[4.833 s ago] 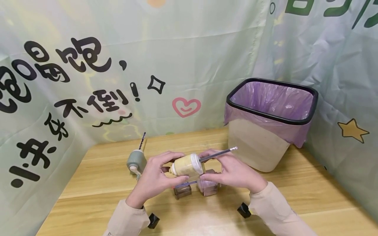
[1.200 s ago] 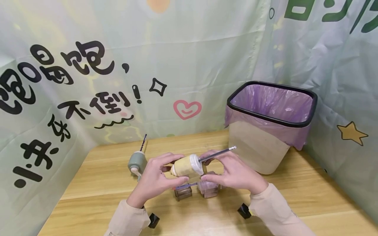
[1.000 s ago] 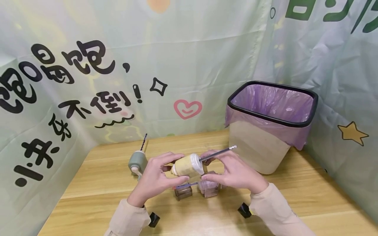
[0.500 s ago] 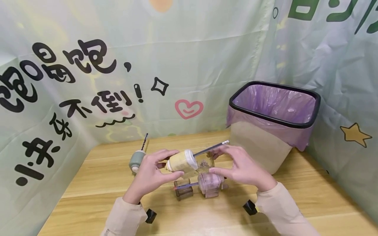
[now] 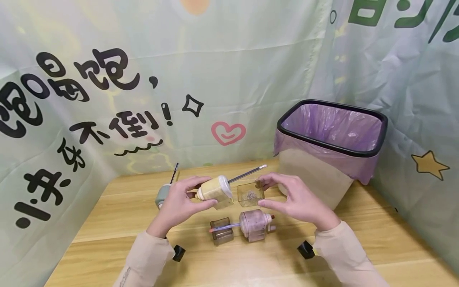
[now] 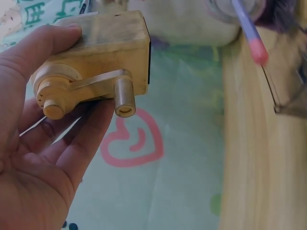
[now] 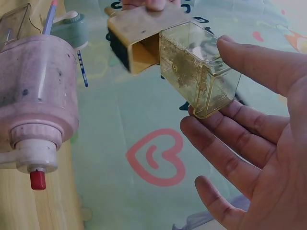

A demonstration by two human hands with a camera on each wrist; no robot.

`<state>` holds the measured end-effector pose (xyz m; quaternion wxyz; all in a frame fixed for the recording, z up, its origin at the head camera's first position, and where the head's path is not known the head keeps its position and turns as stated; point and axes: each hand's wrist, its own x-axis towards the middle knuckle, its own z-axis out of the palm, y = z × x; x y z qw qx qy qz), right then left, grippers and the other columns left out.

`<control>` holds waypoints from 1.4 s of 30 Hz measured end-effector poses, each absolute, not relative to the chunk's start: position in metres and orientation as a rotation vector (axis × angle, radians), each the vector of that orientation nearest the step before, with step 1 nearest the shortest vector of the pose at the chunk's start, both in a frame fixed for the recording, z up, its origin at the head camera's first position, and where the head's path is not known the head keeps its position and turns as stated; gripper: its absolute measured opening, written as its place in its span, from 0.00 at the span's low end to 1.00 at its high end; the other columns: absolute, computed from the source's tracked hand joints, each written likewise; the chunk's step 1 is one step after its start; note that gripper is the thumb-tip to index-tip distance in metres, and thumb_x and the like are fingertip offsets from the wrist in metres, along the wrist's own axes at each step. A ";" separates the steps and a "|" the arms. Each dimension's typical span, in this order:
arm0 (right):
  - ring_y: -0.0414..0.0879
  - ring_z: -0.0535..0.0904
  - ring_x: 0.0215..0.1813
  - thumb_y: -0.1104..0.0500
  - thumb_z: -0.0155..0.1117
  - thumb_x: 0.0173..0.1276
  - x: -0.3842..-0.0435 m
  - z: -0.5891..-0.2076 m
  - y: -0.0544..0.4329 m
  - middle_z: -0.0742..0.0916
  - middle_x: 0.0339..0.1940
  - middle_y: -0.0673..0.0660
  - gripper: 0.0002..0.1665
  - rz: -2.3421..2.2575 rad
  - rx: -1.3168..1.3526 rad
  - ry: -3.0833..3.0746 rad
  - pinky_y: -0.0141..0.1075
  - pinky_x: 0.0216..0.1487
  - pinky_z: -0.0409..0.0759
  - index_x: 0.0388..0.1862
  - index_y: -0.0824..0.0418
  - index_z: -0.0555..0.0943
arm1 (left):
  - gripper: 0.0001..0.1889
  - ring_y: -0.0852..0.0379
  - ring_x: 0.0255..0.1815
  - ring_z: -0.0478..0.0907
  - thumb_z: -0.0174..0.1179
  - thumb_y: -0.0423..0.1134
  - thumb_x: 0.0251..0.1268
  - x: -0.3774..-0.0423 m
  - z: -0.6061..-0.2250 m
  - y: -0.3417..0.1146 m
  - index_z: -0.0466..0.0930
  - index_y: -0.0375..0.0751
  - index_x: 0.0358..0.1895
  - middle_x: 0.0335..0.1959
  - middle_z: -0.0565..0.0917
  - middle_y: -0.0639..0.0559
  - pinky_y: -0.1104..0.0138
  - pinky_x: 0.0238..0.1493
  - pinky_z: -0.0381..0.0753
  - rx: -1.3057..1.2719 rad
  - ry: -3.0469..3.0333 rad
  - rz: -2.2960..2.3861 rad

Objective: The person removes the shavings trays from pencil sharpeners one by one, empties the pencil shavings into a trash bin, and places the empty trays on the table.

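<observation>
My left hand [image 5: 183, 199] grips a yellow crank pencil sharpener [image 5: 215, 189], tilted above the table, with a dark pencil [image 5: 247, 173] sticking out of its white front. Its crank handle [image 6: 125, 98] shows in the left wrist view. Between thumb and fingers, my right hand [image 5: 290, 195] pinches a clear shavings drawer [image 5: 251, 194] with shavings inside, apart from the sharpener in the head view. The right wrist view shows the sharpener's hollow drawer slot [image 7: 145, 53]. Below the hands, a pink sharpener [image 5: 254, 225] with a blue pencil [image 5: 224, 227] rests near a smoky drawer [image 5: 222, 238].
A bin [image 5: 312, 175] with a black rim and purple liner stands at the back right. At the back left is a grey-green sharpener [image 5: 162, 195] holding a dark pencil, partly behind my left hand. Printed cloth [image 5: 229, 79] closes off the back and sides.
The clear drawer has come out of the yellow sharpener. My right hand has moved right with it while my left hand has shifted left with the sharpener, uncovering the pink one below.
</observation>
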<state>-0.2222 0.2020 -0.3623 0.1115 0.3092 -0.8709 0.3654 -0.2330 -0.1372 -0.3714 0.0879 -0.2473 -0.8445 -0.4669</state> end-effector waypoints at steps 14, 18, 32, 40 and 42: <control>0.43 0.87 0.56 0.48 0.80 0.67 -0.222 -0.360 0.209 0.91 0.55 0.43 0.29 1.028 0.891 -2.579 0.51 0.63 0.84 0.64 0.52 0.85 | 0.29 0.56 0.44 0.90 0.82 0.45 0.57 -0.269 -0.396 -0.143 0.87 0.46 0.63 0.51 0.92 0.48 0.67 0.39 0.88 -0.576 -2.722 -1.201; 0.42 0.87 0.56 0.48 0.80 0.67 -0.222 -0.359 0.209 0.91 0.55 0.43 0.29 1.032 0.894 -2.580 0.51 0.64 0.84 0.64 0.51 0.85 | 0.27 0.57 0.40 0.87 0.81 0.44 0.58 -0.278 -0.403 -0.144 0.87 0.44 0.61 0.46 0.92 0.47 0.67 0.37 0.86 -0.565 -2.757 -1.113; 0.41 0.86 0.55 0.47 0.80 0.67 -0.221 -0.357 0.210 0.91 0.54 0.41 0.28 1.056 0.892 -2.585 0.49 0.63 0.83 0.64 0.50 0.85 | 0.24 0.56 0.43 0.86 0.81 0.42 0.60 -0.302 -0.423 -0.146 0.86 0.44 0.60 0.46 0.91 0.49 0.64 0.43 0.87 -0.544 -2.880 -1.063; 0.40 0.86 0.56 0.47 0.80 0.67 -0.221 -0.357 0.210 0.91 0.55 0.41 0.28 1.071 0.911 -2.591 0.50 0.65 0.84 0.64 0.50 0.85 | 0.25 0.57 0.42 0.85 0.80 0.40 0.61 -0.307 -0.427 -0.146 0.85 0.42 0.61 0.48 0.91 0.47 0.64 0.41 0.86 -0.565 -2.926 -1.020; 0.41 0.86 0.56 0.47 0.80 0.67 -0.221 -0.357 0.210 0.91 0.55 0.41 0.28 1.073 0.911 -2.591 0.50 0.65 0.84 0.64 0.50 0.85 | 0.25 0.56 0.43 0.86 0.80 0.40 0.62 -0.308 -0.427 -0.146 0.85 0.42 0.62 0.50 0.91 0.46 0.64 0.42 0.87 -0.570 -2.939 -1.019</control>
